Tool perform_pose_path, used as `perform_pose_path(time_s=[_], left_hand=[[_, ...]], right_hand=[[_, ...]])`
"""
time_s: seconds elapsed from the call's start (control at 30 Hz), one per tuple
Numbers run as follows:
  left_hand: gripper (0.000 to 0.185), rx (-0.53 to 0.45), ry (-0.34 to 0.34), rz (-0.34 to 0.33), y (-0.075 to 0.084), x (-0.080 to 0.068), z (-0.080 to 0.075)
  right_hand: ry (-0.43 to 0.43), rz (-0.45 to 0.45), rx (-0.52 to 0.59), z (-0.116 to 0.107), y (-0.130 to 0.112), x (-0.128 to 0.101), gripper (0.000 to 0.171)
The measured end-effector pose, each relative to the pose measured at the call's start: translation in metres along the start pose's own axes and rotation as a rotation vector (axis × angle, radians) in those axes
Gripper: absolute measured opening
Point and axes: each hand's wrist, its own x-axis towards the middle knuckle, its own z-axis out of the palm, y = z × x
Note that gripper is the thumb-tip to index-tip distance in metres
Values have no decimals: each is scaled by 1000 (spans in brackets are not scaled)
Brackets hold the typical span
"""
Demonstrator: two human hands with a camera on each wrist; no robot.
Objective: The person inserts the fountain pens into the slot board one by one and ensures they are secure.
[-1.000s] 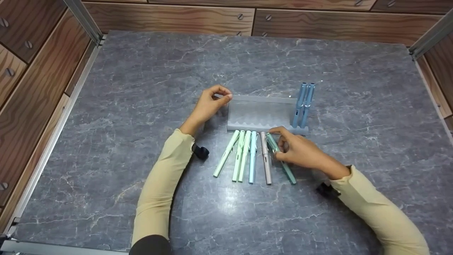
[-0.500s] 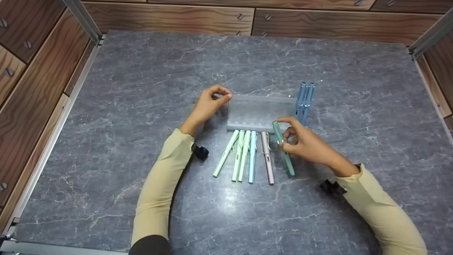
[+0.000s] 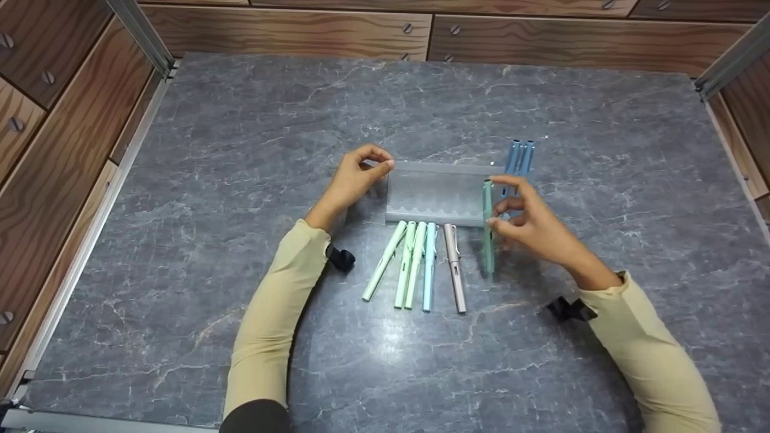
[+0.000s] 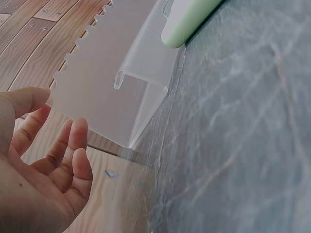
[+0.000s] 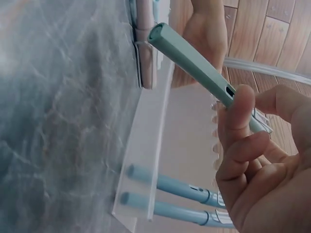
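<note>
As the head view shows, a grey tabletop with pale marble veining carries the work, its surface extending from the rack to straight edges at the back and both sides. Brown wood-grain panels dotted with screw heads stand beyond these edges, with grey metal profiles at the back corners. Pale yellow fabric sleeves cover both forearms. Between the hands stands a translucent, bent-sheet plastic rack with a smooth folded lip and a scalloped edge. The left hand pinches the rack's upper left corner between thumb and index finger, the other fingers loosely bent. The right hand grips a dark green faceted pen between thumb and fingers; the pen is raised before the rack's right part, its contact with the rack uncertain. Two slender blue pens lean side by side at the rack's right end. Near its front, on the tabletop, lie three pale green pens, one light blue pen and one mauve-grey pen with a wire clip.
</note>
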Motion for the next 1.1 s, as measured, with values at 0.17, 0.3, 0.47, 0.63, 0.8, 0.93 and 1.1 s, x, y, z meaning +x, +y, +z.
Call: perform_pose_path(time_s=[0.17,0.3,0.47,0.63,0.8,0.93,1.1], left_hand=[[16,-4,-1,2,-1,0,1],[15,-15,1,4,-1,1,1],[16,-24,3,7,0,1,1],[15,-27,2,5,-1,1,1],[15,-17,4,10,-1,1,1],[15,-17,7,8,-1,1,1],[15,-21,0,7,-1,1,0]], right_hand=[[66,0,-17,-8,-1,3,64],[117,-6,-5,-13,0,7,63],[172,-22,38,-18,2,11,63],[211,-31,71,-21,4,17,63],[250,-38,35,-23,5,23,61],[290,-52,10,-22,7,28,60],[329,-44,-5,-20,10,31,59]])
